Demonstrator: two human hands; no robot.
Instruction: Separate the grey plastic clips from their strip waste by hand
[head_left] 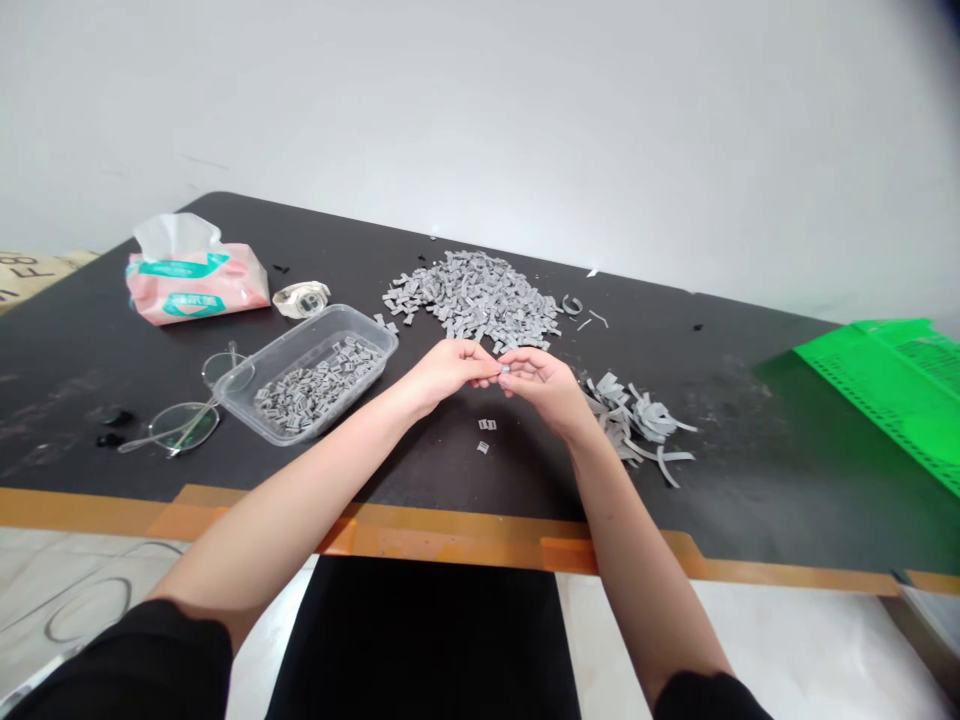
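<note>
A pink tissue pack (196,285) and a small white roll (301,298) sit at the upper left of the black table (720,500). Glasses (180,425) lie folded at left, a green plastic tray (885,380) sits at far right, and a thin cable (90,605) lies on the floor at lower left.

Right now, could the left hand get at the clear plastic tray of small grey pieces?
Probably yes: the left hand sits close to the clear plastic tray, with nothing between them on the black table. It is pinching a small grey piece with the right hand, so it may need to release first.
</note>
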